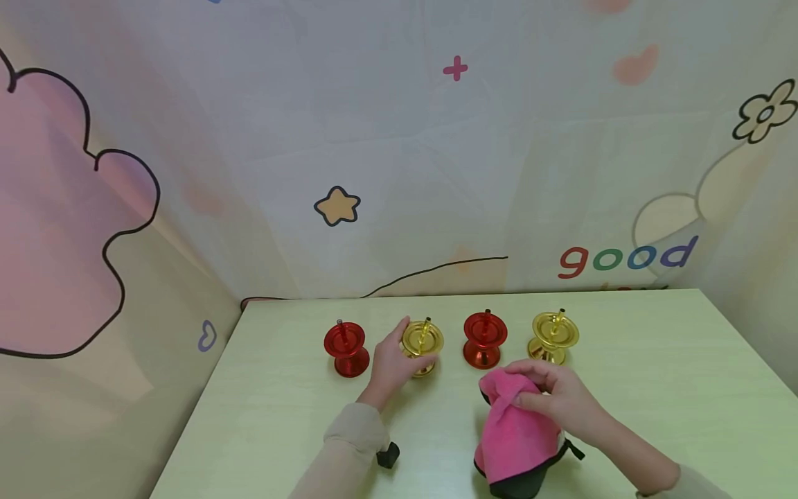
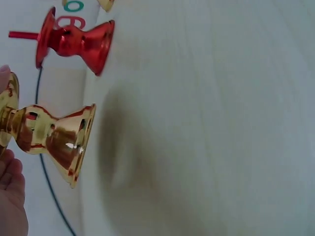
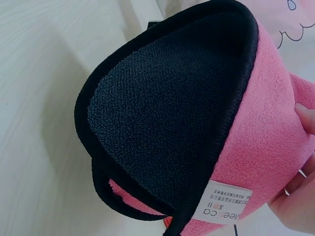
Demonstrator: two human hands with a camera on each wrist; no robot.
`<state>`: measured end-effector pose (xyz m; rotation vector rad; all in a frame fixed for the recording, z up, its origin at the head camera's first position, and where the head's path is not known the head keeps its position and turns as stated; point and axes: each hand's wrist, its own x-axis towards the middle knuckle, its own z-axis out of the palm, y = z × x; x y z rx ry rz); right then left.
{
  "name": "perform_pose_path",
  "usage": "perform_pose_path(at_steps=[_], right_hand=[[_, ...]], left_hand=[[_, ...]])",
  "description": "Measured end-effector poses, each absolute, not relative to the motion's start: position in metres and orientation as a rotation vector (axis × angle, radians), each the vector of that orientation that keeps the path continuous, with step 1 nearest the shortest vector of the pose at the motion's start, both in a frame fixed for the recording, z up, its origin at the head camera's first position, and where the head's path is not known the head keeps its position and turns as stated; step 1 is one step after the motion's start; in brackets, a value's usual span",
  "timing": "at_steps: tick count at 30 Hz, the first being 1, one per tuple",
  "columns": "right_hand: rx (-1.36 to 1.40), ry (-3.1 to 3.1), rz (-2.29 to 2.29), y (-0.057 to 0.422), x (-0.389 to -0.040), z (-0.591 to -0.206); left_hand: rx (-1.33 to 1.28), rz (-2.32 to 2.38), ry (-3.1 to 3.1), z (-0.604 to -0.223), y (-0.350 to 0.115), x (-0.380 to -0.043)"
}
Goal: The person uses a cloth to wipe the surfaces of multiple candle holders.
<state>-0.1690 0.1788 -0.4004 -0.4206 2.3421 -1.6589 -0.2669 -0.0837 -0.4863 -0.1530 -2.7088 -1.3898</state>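
Observation:
My left hand [image 1: 391, 364] holds a shiny gold candle holder [image 1: 424, 338] by its dish, thumb and fingers on either side. In the left wrist view the flared base of this gold candle holder [image 2: 66, 140] stands out past the fingers; whether it touches the table I cannot tell. My right hand [image 1: 570, 403] pinches a bunched pink cloth [image 1: 519, 436] at its top, so that it hangs over the table's front part. The cloth's dark fleecy side [image 3: 157, 108], black edging and a white label [image 3: 222, 202] show in the right wrist view.
A red candle holder [image 1: 347, 350] stands left of my left hand. To the right are another red candle holder [image 1: 485, 339] and another gold candle holder [image 1: 553, 333], just beyond my right hand. All are on the pale table [image 1: 654, 360], against a printed backdrop [image 1: 399, 138].

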Motion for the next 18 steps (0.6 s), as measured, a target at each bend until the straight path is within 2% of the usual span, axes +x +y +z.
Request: perform_pose_path(at_steps=[7,18], right_hand=[[-0.388,2.437,-1.63,0.184,-0.17,-0.392],[-0.456,2.638,-1.565,0.189,-0.176,-0.367]], left_hand=[[-0.434,-1.077,-2.789,-0.454,-0.086,-0.249],[-0.709,-0.701,-2.926,-0.407,-0.085,-0.214]])
